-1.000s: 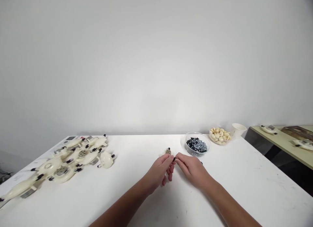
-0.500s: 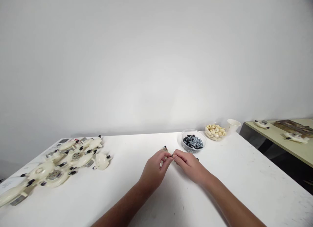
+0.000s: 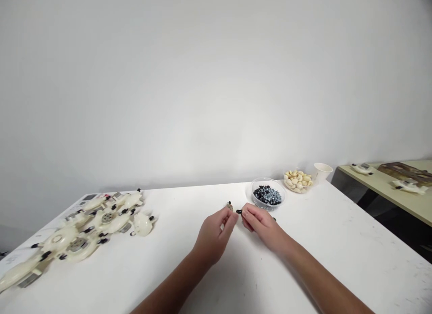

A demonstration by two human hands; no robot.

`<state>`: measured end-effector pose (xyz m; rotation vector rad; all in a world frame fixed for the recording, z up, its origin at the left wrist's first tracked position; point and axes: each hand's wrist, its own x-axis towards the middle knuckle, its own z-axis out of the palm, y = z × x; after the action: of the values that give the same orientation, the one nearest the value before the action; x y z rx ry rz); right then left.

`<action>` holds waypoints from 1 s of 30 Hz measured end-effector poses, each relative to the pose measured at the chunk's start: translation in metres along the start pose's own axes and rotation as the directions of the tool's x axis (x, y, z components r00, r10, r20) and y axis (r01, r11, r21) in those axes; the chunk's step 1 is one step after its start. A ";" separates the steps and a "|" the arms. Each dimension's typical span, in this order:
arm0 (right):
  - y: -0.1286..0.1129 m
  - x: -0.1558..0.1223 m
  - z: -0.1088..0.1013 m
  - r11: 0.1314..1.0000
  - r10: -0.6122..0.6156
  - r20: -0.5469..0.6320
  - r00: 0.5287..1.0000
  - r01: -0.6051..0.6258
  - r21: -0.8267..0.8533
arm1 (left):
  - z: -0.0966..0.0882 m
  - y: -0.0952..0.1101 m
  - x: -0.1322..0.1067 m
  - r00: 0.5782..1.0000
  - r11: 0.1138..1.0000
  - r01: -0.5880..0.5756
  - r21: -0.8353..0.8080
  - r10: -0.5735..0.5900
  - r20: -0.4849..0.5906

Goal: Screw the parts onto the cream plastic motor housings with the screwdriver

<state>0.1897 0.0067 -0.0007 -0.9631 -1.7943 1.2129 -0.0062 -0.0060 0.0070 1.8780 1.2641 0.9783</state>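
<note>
Over the middle of the table my left hand [image 3: 216, 233] has its thumb and forefinger pinched together; what lies between the tips, if anything, is too small to make out. Just to its right, my right hand [image 3: 261, 224] pinches a small black piece [image 3: 239, 211] that sticks out toward the left fingertips, a narrow gap apart. Behind the left fingers, partly hidden, lies a grey part with holes and a black tip [image 3: 229, 206]. Beyond the right hand stands a clear round bowl [image 3: 282, 194] of small black pieces and shiny metal bits, perhaps screws.
Several cream plastic bodies with black feet [image 3: 114, 221] cover the left of the white table [image 3: 229, 287]. At the back right are a clear tub of cream pieces [image 3: 298, 181] and a white cup [image 3: 322, 170]. Another table [image 3: 388, 192] holds similar cream bodies.
My fingertips have parted slightly. The black piece now shows in my right hand, which has moved a little up and right. The view has shifted slightly.
</note>
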 end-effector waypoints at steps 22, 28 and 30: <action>0.007 0.001 0.001 0.951 0.185 0.238 0.953 -0.235 0.199 | -0.012 0.003 0.003 0.960 0.912 -0.269 0.309 0.230 0.159; 0.001 -0.002 0.007 0.997 0.076 0.049 0.996 -0.074 -0.030 | -0.003 -0.002 0.003 0.979 0.982 0.169 -0.084 -0.157 0.130; 0.000 -0.003 0.008 0.983 -0.004 0.015 1.000 0.007 -0.185 | 0.000 -0.002 0.004 0.898 0.868 0.412 -0.278 -0.334 0.288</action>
<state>0.1840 0.0005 -0.0033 -1.0549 -1.9461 1.0657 -0.0058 -0.0014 0.0066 1.3701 1.1800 0.6880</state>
